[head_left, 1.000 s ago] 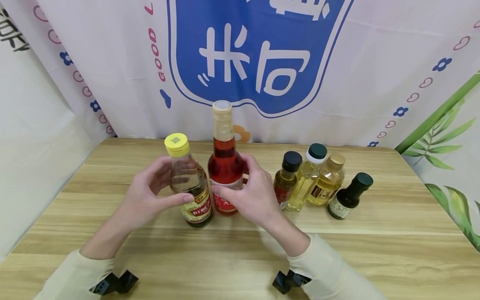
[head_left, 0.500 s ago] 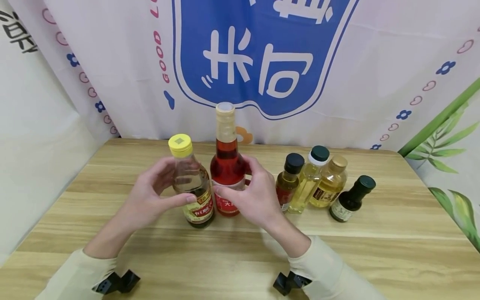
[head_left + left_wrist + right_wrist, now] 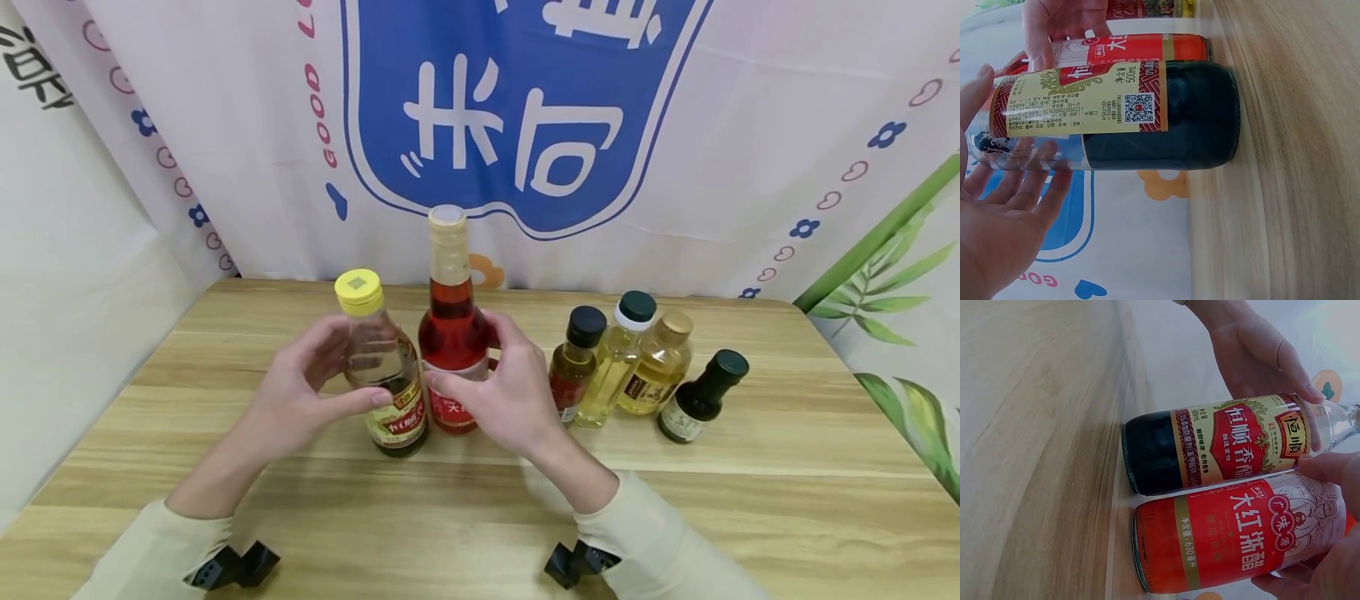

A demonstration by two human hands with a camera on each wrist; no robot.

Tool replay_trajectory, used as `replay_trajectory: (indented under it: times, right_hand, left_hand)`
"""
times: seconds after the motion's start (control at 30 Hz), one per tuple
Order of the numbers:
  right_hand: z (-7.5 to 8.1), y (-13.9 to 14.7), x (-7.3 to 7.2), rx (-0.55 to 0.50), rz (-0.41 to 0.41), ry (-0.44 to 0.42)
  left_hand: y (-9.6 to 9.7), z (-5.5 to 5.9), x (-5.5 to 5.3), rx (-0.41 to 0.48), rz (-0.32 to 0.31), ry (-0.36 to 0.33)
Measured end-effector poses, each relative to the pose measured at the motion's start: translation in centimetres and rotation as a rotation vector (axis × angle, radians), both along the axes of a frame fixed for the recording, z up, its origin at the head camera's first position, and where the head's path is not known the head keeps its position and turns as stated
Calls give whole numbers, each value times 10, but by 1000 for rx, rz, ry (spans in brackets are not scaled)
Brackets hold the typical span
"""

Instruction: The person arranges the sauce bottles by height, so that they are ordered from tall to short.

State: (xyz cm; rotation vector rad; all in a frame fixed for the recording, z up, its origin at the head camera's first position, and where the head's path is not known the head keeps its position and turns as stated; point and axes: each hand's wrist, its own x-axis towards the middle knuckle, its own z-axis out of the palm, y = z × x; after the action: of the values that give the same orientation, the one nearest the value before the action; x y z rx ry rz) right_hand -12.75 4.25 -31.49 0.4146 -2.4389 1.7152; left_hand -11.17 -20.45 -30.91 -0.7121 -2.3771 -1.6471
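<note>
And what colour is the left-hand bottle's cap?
The cap is yellow; head view shows it best.

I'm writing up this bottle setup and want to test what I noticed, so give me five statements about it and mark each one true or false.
1. The left hand holds a clear glass bottle with a yellow cap and dark liquid. True.
2. That yellow-capped bottle lies on its side. False: it stands upright on the light wooden table.
3. The right hand holds a tall glass bottle of red liquid. True.
4. The red-liquid bottle stands to the left of the yellow-capped one. False: it stands to its right.
5. A small dark bottle with a dark green cap stands farthest right of all the bottles. True.
</note>
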Motion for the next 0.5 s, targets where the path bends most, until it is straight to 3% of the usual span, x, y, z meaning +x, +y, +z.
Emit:
replay_trajectory:
  times: [0.5]
  right_hand:
    - [-1,-1,-2,-9,-9,4]
  left_hand:
    - [1,0,-1,-19,9,-1]
